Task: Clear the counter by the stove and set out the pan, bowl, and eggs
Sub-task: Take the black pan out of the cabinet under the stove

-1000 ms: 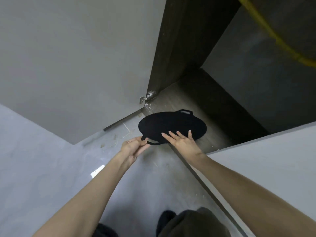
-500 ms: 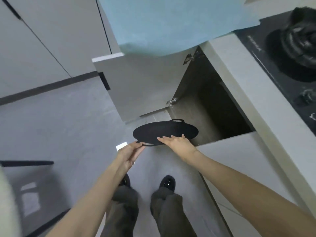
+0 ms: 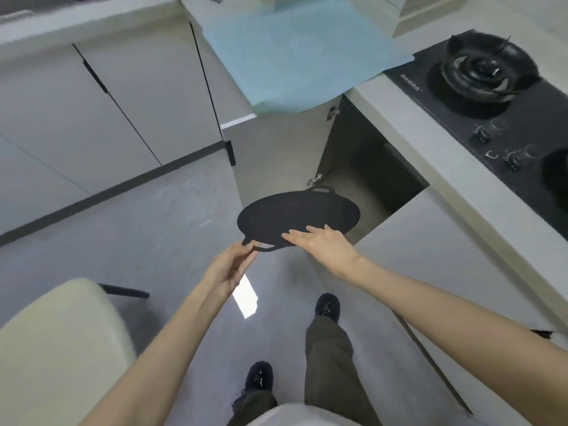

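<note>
Left fingers [image 3: 246,253] and thumb pinch the pan's near loop handle [image 3: 263,246]. The left hand [image 3: 229,269] is clenched on that handle, arm running off toward 7 o'clock. Right fingers [image 3: 299,238] are straight and released, lying flat on the pan's near edge. The right hand [image 3: 327,245] grasps nothing, just presses there, arm running off toward 4 o'clock.

The pan [image 3: 298,215] is flat, black and round, held in the air about level, just above frame centre. A second loop handle [image 3: 321,189] sits at the pan's 12 o'clock rim. The pan is over the floor [image 3: 153,229], in front of the open cabinet [image 3: 362,176], which is at the pan's 1 o'clock. The cabinet door [image 3: 276,152] is swung out at the pan's 12 o'clock.

The counter [image 3: 408,130] runs from 12 to 4 o'clock of frame. A blue mat [image 3: 301,47] lies on it at 12 o'clock, its corner hanging over the edge. The black stove [image 3: 522,124] is at 2 o'clock, with its burner [image 3: 488,67] bare. A cream chair [image 3: 55,348] is at 8 o'clock. Black shoes [image 3: 328,307] are at 6 o'clock.
</note>
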Tool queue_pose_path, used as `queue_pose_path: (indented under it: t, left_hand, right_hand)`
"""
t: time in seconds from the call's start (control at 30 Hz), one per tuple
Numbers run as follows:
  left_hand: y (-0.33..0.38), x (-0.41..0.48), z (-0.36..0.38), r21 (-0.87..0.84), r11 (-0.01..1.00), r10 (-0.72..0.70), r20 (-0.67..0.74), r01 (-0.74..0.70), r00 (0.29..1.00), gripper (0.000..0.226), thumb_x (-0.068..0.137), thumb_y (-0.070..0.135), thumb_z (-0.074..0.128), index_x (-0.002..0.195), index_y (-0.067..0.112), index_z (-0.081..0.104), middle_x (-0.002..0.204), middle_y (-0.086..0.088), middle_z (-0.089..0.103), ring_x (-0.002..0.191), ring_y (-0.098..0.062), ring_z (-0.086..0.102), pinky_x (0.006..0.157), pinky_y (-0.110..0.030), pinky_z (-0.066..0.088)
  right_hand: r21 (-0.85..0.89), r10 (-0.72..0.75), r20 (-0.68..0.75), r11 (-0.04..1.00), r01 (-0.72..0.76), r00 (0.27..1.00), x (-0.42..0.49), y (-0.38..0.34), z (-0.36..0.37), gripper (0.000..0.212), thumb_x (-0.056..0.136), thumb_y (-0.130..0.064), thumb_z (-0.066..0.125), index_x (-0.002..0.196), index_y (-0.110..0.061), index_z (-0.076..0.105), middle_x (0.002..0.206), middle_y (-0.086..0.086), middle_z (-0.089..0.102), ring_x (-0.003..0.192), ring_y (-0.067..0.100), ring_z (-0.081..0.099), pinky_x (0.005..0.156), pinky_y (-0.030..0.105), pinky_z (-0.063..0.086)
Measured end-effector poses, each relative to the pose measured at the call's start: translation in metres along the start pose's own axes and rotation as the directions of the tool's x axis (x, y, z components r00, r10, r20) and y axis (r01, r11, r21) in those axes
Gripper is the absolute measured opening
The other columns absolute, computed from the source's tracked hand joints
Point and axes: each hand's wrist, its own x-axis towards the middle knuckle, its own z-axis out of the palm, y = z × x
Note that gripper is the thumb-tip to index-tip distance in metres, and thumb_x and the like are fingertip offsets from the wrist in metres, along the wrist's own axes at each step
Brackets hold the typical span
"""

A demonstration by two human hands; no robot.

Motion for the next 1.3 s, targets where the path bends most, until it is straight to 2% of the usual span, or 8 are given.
queue_pose_path:
  t: [0.17,0.3,0.47,0.63,0.87,1.03,1.13,1.3]
  left_hand:
    - [0.003,-0.047,-0.012,0.162,0.986,0.030,0.122,-0.049,0.992,0.032,0.089,-0.005,0.054,0.119,0.005,0.060,0.108,-0.003,0.069,0.103,-0.009,0.064,0.090,-0.024,0.048]
    - [0.001,-0.077,0.005,0.253,0.961,0.056,0.223,-0.113,0.973,0.032,0.089,-0.008,0.051,0.115,0.008,0.062,0.106,-0.001,0.070,0.107,-0.010,0.062,0.095,-0.025,0.044]
    - [-0.009,-0.101,0.050,0.400,0.881,0.060,0.432,-0.251,0.900,0.036,0.087,-0.006,0.052,0.112,0.016,0.065,0.105,0.003,0.072,0.101,-0.007,0.066,0.081,-0.014,0.051]
    - [-0.039,-0.110,0.125,0.460,0.829,-0.018,0.589,-0.317,0.808,0.044,0.085,-0.004,0.055,0.126,0.011,0.059,0.124,-0.002,0.063,0.115,-0.012,0.059,0.085,-0.013,0.051]
    - [-0.135,-0.126,0.256,0.585,0.701,-0.173,0.695,-0.409,0.697,0.039,0.089,0.000,0.054,0.125,0.012,0.060,0.118,0.002,0.066,0.118,-0.010,0.057,0.103,-0.023,0.039]
    - [-0.225,-0.129,0.342,0.639,0.683,-0.260,0.664,-0.352,0.701,0.036,0.092,-0.004,0.047,0.118,0.017,0.062,0.110,0.001,0.068,0.105,-0.005,0.062,0.093,-0.016,0.046]
    - [-0.273,-0.125,0.384,0.678,0.641,-0.313,0.658,-0.359,0.684,0.037,0.092,-0.006,0.046,0.120,0.014,0.060,0.107,0.001,0.068,0.097,-0.002,0.064,0.078,-0.009,0.051]
    - [-0.336,-0.115,0.440,0.732,0.608,-0.395,0.616,-0.309,0.682,0.034,0.090,-0.006,0.050,0.119,0.009,0.060,0.110,-0.004,0.068,0.097,-0.006,0.066,0.076,-0.011,0.053]
  right_hand:
    - [-0.026,0.043,-0.128,0.999,-0.046,0.991,-0.051,-0.034,-0.010,0.107,0.079,0.014,0.062,0.152,-0.029,-0.003,0.161,-0.005,0.007,0.146,0.029,0.018,0.115,0.045,0.024]
    - [-0.028,0.114,-0.219,0.992,-0.123,0.969,-0.096,-0.041,-0.019,0.097,0.084,0.015,0.054,0.152,-0.027,-0.002,0.161,-0.002,0.008,0.146,0.031,0.017,0.116,0.043,0.021]
    - [-0.007,0.259,-0.438,0.957,-0.291,0.861,-0.151,-0.031,-0.021,0.100,0.044,0.018,0.082,0.132,-0.021,0.056,0.129,0.001,0.062,0.109,0.033,0.064,0.085,0.042,0.055]
    - [0.064,0.409,-0.486,0.898,-0.435,0.773,-0.220,0.006,-0.015,0.093,0.046,0.016,0.082,0.128,-0.022,0.061,0.124,-0.001,0.066,0.105,0.030,0.066,0.079,0.041,0.058]
    - [0.091,0.635,-0.321,0.759,-0.644,0.703,-0.334,0.091,0.023,0.111,0.034,0.013,0.087,0.133,-0.027,0.055,0.128,-0.004,0.063,0.107,0.026,0.066,0.070,0.033,0.059]
    - [0.135,0.764,-0.212,0.641,-0.756,0.610,-0.414,0.152,0.054,0.116,0.024,0.009,0.087,0.127,-0.035,0.059,0.123,-0.012,0.065,0.101,0.017,0.069,0.050,0.023,0.054]
    - [0.199,0.793,-0.188,0.608,-0.769,0.579,-0.456,0.180,0.077,0.107,0.059,0.019,0.067,0.144,-0.038,0.035,0.146,-0.007,0.045,0.125,0.022,0.054,0.049,0.024,0.039]
    - [0.295,0.826,-0.092,0.556,-0.777,0.556,-0.502,0.220,0.114,0.109,0.073,0.024,0.043,0.149,-0.042,0.001,0.160,-0.006,0.014,0.143,0.023,0.028,0.061,0.029,0.035]
